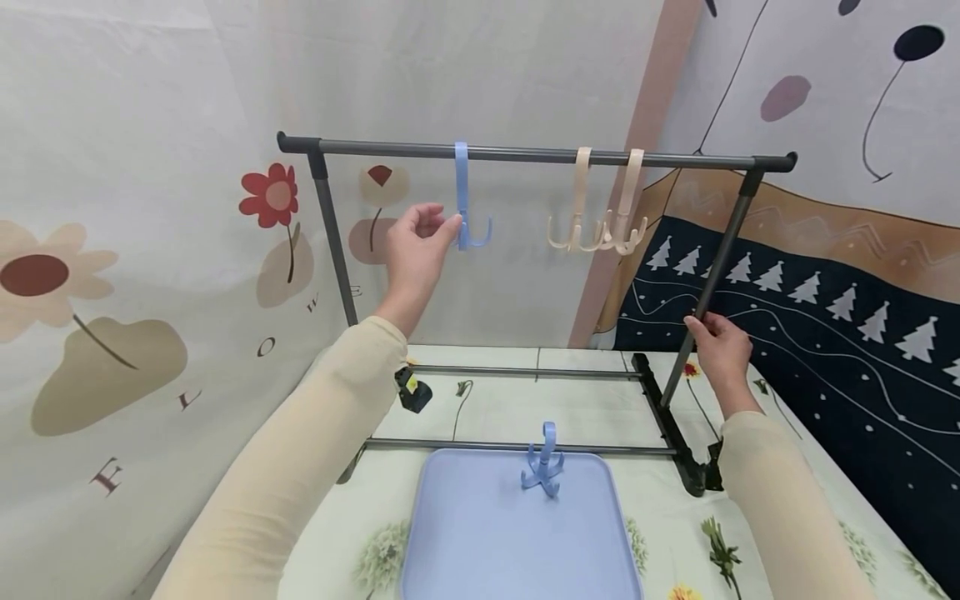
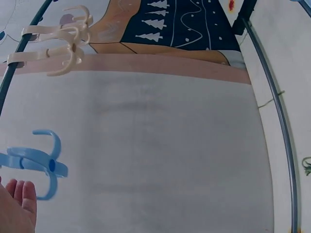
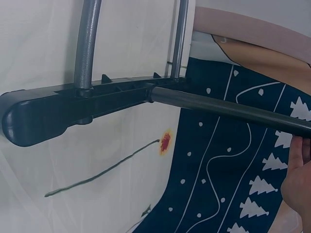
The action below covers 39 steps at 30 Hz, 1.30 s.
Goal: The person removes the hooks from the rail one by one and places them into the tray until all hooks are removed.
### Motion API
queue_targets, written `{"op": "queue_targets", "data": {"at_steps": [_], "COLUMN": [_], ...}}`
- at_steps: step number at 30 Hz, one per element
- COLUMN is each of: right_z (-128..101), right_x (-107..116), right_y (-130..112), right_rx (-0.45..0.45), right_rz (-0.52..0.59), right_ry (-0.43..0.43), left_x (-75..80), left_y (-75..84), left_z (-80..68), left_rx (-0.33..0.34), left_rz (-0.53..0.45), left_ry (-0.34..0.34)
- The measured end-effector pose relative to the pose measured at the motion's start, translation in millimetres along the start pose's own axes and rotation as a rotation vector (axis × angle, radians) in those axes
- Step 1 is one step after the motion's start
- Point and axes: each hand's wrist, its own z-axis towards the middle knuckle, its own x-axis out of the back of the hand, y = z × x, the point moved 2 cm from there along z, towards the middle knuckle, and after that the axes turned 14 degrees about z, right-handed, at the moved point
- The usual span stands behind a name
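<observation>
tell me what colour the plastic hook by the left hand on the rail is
Light blue: the plastic multi-prong hook hanging on the grey rail, clearest in the head view.

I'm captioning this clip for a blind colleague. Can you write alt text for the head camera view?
A person's left hand touches a blue hook hanging from a grey rack's top bar, while the right hand holds the rack's right upright. Two cream hooks hang further right, and another blue hook lies on a blue tray on the table below.

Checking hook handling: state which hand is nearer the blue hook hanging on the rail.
Left. The left hand touches the blue hook; the right hand grips the rack's right post, far off.
</observation>
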Motion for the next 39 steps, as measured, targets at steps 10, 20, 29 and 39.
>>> {"op": "queue_targets", "data": {"at_steps": [10,20,29,39], "right_z": [0,0,-2,-1], "right_x": [0,1,2,1], "right_y": [-1,0,0,0], "right_rx": [-0.006,0.004,-0.004,-0.017], "right_rz": [-0.006,-0.028,-0.004,-0.001], "right_ry": [0.005,-0.003,-0.023,-0.013], "left_x": [-14.2,-28.2,-42.7,-48.6], "left_y": [18.2,35.8,32.1,27.6], "left_z": [9.9,15.0,18.1,22.0], "left_rx": [0.064,0.118,0.139,0.12], "left_rz": [0.008,0.081,0.143,0.199], "left_ry": [0.091,0.187,0.261,0.315]}}
